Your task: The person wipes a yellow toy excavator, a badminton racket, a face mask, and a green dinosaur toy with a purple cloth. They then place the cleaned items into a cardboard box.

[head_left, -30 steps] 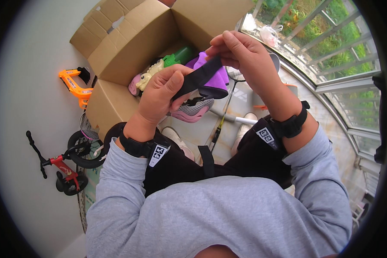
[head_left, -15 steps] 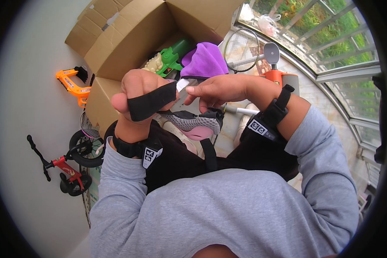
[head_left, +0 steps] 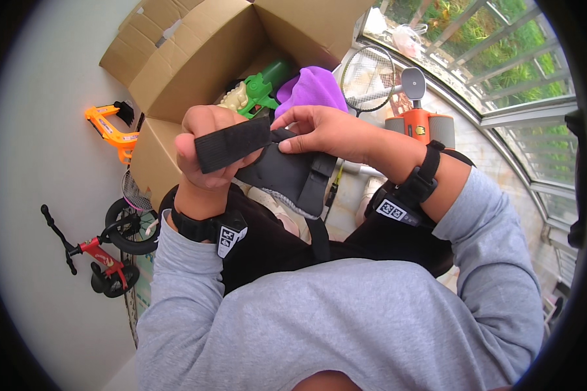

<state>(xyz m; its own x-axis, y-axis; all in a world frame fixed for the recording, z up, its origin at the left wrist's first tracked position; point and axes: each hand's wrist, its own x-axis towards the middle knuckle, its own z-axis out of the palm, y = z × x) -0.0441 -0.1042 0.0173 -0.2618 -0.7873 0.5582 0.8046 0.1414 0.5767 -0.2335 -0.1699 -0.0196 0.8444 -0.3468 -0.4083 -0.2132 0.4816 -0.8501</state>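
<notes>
A protective pad (head_left: 284, 171) hangs between my hands, its dark padded inner face toward me and a strip of grey mesh along the lower edge. My left hand (head_left: 205, 124) is closed on the pad's wide black elastic strap (head_left: 233, 144), which lies across the fingers and hides some of them. The thumb and fingers of my right hand (head_left: 310, 130) pinch the pad at its upper edge, where the strap meets it. A second strap with a black fastening (head_left: 314, 182) runs down the pad's right side. Black wrist bands with small tagged boxes sit on both forearms.
An open cardboard box (head_left: 202, 58) ahead holds a green toy blaster (head_left: 257, 91) and purple cloth (head_left: 313, 90). A racket (head_left: 367, 78) and an orange-grey toy (head_left: 421, 124) stand right, by the window. At left are an orange toy digger arm (head_left: 111, 133) and a red balance bike (head_left: 104, 251).
The pad has turned, so its pink shell is out of sight and its dark inner face shows. My right hand has closed on its upper edge; my left hand keeps the strap.
</notes>
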